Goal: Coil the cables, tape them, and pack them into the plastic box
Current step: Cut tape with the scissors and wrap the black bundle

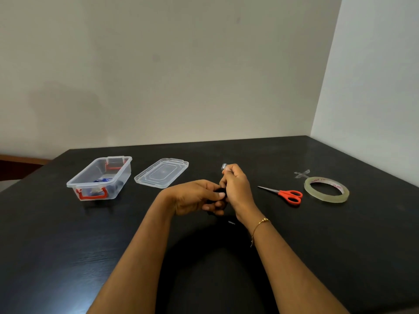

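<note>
Mid-task: left hand [199,197] grips a black coiled cable [221,191] above mid-tabletop, right hand [237,189] pinches a short clear tape strip [225,166] over it, wrap not yet done. Plastic box [99,177] near left edge is open, a blue cable [103,180] already inside; lid [161,172] beside it. Scissors [288,194], tape roll [326,189] toward right edge. Left: tape, pack, probably close the lid

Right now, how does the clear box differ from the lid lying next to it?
The plastic box is deep, carries red handles and holds something blue; the lid is flat, all clear and holds nothing. The box sits farther left, the lid nearer the hands. Both are clear plastic, resting on the black table.
</note>
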